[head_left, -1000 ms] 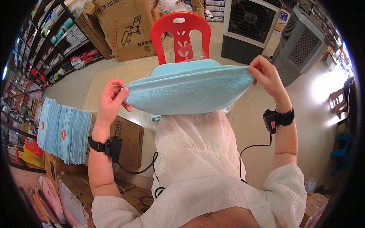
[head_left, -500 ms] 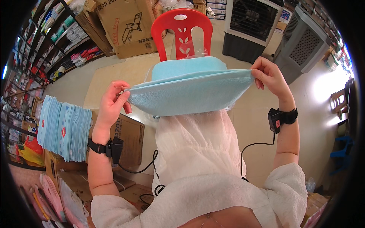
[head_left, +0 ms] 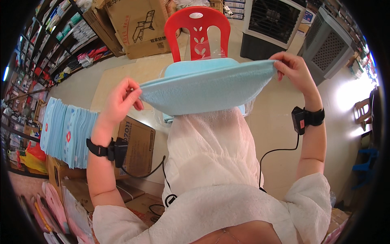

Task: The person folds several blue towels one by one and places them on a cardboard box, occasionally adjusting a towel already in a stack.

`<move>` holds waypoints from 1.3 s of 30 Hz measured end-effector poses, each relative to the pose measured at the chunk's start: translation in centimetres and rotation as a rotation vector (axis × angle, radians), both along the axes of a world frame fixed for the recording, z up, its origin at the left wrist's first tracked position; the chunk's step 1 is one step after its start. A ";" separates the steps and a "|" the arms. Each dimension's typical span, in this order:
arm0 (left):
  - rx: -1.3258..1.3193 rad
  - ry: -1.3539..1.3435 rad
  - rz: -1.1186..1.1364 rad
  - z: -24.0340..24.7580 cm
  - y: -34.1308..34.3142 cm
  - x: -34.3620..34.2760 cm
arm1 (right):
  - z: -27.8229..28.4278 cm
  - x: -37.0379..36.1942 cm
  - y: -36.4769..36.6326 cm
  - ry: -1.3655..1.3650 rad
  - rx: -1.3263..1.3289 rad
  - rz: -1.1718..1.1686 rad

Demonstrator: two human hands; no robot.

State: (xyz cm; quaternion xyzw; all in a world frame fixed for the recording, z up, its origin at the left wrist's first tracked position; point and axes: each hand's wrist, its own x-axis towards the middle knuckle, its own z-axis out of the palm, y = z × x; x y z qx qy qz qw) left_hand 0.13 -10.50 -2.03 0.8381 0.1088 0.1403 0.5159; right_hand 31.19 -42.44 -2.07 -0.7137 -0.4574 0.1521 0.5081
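A folded light-blue towel (head_left: 209, 91) is stretched between my two hands above my lap, its right end higher than its left. My left hand (head_left: 124, 99) pinches the towel's left corner between thumb and fingers. At the opposite corner my right hand (head_left: 295, 73) is closed on the folded edge. Behind the held towel, more light-blue folded cloth (head_left: 199, 66) lies on the seat of a red plastic chair (head_left: 174, 34), with clear plastic (head_left: 209, 49) around it. The held towel hides most of this cloth.
At my left, a tall bundle of flat blue-and-white packages (head_left: 67, 132) stands on cardboard boxes (head_left: 138, 148). A large carton (head_left: 140, 28) is behind the chair on the left. Two air coolers (head_left: 270, 24) stand at the back right. Stocked shelves (head_left: 61, 36) line the left side.
Both hands have risen slightly and spread a little, the right one more. The towel between them now tilts more, right end up. The view has shifted slightly.
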 end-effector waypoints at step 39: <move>0.780 0.043 0.092 -9.6 5.5 6.2 | -9.8 1.6 4.5 -0.306 -0.198 -0.048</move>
